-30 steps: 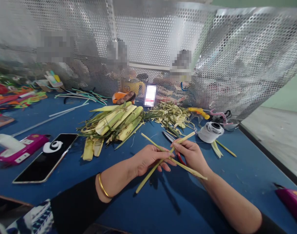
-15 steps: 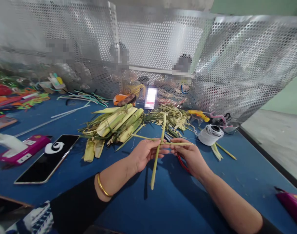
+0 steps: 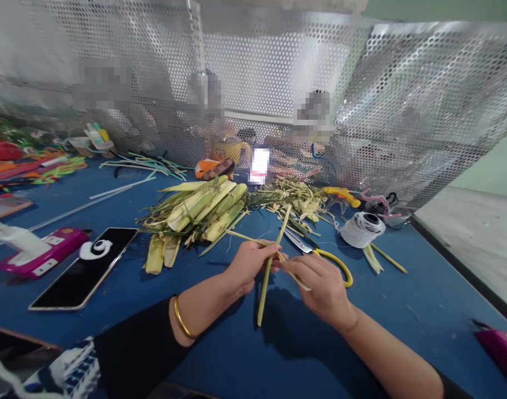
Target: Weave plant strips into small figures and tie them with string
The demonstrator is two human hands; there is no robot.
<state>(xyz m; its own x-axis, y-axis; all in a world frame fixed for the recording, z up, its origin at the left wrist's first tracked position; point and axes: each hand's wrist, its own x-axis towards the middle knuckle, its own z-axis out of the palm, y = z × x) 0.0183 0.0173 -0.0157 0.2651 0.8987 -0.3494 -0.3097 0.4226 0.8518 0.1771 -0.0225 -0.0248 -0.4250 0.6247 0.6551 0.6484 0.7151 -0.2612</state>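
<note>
My left hand [image 3: 251,265] pinches two pale green plant strips where they cross. The longer strip [image 3: 263,299] slants from near the scattered shreds down towards me. The crosswise strip [image 3: 239,235] sticks out to the left of the thumb. On the other side, my right hand [image 3: 322,282] is closed on that strip's right end [image 3: 298,280], bending it down towards me; its fingertips are partly hidden. Just beyond the right hand lie scissors [image 3: 333,257] with yellow handles, blades pointing away to the left.
Leafy husk-like pieces [image 3: 203,213] are heaped behind my left hand, with shreds [image 3: 301,194] to their right. A white string spool [image 3: 361,230] stands at right. A phone [image 3: 87,271] and a magenta power strip [image 3: 49,255] lie left. A perforated metal screen [image 3: 270,66] backs the blue table.
My right hand has swung nearer and turned over, folding the crosswise strip's right end down. The scissors' yellow handle has come into view. The upright strip leans further right at its top.
</note>
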